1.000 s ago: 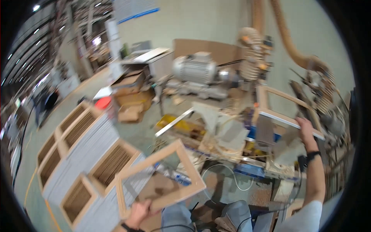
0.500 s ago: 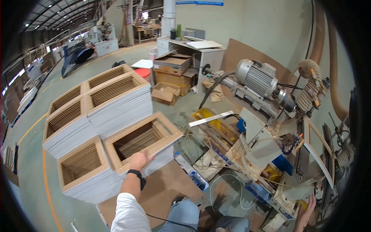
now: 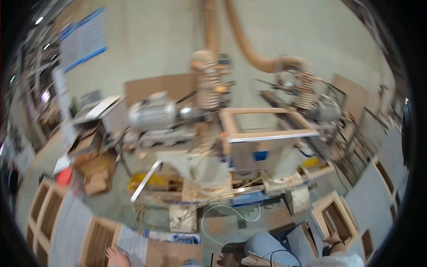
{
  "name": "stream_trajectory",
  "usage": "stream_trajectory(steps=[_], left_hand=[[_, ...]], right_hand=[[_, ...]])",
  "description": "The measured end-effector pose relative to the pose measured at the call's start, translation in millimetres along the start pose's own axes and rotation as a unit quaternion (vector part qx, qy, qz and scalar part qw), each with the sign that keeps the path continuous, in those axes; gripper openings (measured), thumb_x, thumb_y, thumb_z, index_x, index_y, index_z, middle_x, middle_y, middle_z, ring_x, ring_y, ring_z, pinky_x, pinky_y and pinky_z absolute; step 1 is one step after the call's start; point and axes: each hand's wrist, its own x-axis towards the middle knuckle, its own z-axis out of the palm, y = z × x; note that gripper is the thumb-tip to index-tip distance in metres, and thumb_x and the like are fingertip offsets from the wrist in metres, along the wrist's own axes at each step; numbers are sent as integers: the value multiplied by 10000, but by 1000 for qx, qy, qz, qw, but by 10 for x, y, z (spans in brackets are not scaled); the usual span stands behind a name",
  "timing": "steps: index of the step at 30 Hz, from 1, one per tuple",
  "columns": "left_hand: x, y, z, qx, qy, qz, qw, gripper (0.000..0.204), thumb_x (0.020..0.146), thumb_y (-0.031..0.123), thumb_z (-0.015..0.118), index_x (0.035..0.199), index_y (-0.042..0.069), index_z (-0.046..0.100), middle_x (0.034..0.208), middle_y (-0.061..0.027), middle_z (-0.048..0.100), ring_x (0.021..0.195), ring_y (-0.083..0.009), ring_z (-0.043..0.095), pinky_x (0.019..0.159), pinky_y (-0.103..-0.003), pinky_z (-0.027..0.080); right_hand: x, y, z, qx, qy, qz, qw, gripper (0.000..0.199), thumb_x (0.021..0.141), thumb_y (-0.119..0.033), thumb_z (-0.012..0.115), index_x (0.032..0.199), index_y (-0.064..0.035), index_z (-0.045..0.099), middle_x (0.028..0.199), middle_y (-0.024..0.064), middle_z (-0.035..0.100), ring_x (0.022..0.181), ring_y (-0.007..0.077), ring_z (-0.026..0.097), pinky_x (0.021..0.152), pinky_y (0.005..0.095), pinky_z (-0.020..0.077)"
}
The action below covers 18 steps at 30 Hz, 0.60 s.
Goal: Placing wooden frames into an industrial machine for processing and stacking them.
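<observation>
At the lower left, my left hand [image 3: 118, 256] lies with fingers spread on the edge of a stack of wooden frames [image 3: 100, 238]. My right hand [image 3: 332, 239], at the lower right, is closed on the near bar of a wooden frame [image 3: 315, 213] that sits on another stack; blur softens its fingers. A dark band shows at that wrist. Ahead, a rectangular wooden frame [image 3: 227, 122] with a pale front edge lies across a machine [image 3: 242, 158], apart from both hands.
A grey motor [image 3: 152, 113] stands left of the machine, another motor [image 3: 327, 111] right. Ribbed hoses [image 3: 249, 49] run down the wall. A white cable [image 3: 204, 218] loops on the floor. Cardboard boxes [image 3: 95, 175] and a red-topped bucket [image 3: 65, 176] are at left. Grey-sided stacks [image 3: 371, 193] stand at right.
My view has swung right, bringing the machine to the middle. My left hand has gone from gripping a frame to lying spread on it. My right hand has reached the right-hand stack.
</observation>
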Motion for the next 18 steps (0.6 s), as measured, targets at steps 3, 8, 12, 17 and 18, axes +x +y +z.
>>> stream_trajectory(steps=[3,8,12,17,18], left_hand=[[-7,810,86,-373,-55,102,921,344,792,320,647,976,31,626,1032,-245,597,980,-394,559,826,-458,454],[-753,3427,-2123,-433,-113,527,722,381,704,219,753,1017,43,627,963,-161,607,924,-323,582,792,-382,475],[-1208,4849,-3370,-430,-5,670,605,483,702,201,745,1135,67,578,964,-149,580,907,-336,554,777,-406,444],[-875,6370,-3832,-380,209,563,703,573,767,338,677,1239,60,509,1119,-159,570,1081,-340,502,987,-482,336],[-704,6524,-3761,-338,229,522,749,600,793,397,641,1269,63,488,1163,-165,562,1122,-340,485,1020,-498,303]], right_hand=[[-303,31,223,5,5,41,999,1005,516,-477,860,1292,-74,364,1307,155,472,1229,319,447,996,459,400],[-409,242,216,93,113,-101,984,658,617,-320,820,1141,-73,508,1110,185,595,1060,359,556,883,446,453],[-623,174,-295,91,79,-109,987,460,690,-341,736,1039,-84,582,963,199,644,943,365,607,811,450,485],[-864,231,-1173,90,206,-90,970,254,719,-162,618,968,-116,644,872,185,655,842,360,629,750,450,503],[-967,210,-1387,132,250,-112,952,218,714,-129,597,924,-108,654,827,190,649,806,375,628,721,453,507]])
